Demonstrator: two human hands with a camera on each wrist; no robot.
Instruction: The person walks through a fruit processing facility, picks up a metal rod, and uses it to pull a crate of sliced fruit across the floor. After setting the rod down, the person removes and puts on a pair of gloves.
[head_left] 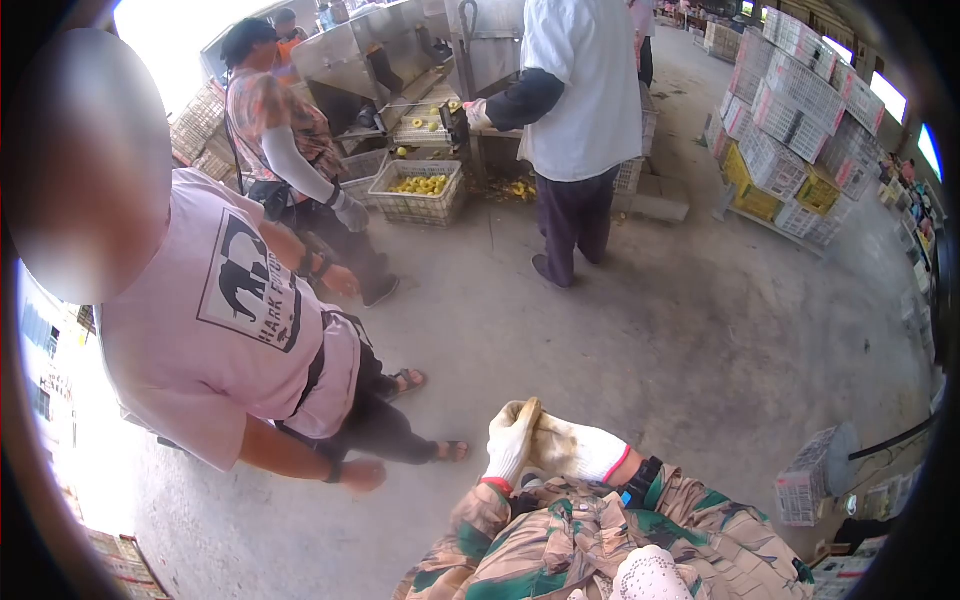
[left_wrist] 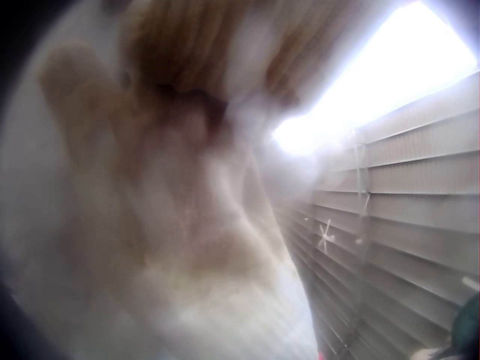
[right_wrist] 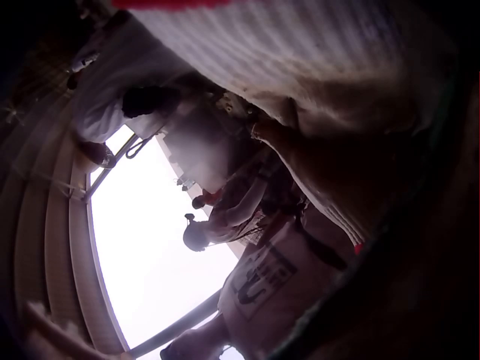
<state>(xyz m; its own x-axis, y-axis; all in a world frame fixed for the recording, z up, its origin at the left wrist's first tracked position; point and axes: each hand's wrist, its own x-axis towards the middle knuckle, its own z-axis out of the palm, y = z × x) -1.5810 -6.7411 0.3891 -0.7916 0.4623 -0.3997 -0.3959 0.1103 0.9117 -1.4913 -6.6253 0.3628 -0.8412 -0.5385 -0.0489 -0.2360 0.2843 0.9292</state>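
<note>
In the head view both my hands, in soiled white knit gloves, meet in front of my body. My left hand (head_left: 508,440), with a red-edged cuff, bends against the fingers of my right hand (head_left: 575,446). A pink edge shows on the right glove's cuff, and a black wrist strap (head_left: 641,483) sits behind it. The fingers overlap, and I cannot tell whether either hand grips the other or its glove. A blurred gloved palm (left_wrist: 195,240) fills much of the left wrist view. Ribbed glove fabric (right_wrist: 300,52) crosses the top of the right wrist view.
Close on my left stands a person in a pale printed shirt (head_left: 255,280). Two workers stand by a metal sorting machine (head_left: 410,90), with a crate (head_left: 420,208) of yellow fruit beside it. Stacked crates (head_left: 790,110) rise at the right; concrete floor (head_left: 640,350) lies between.
</note>
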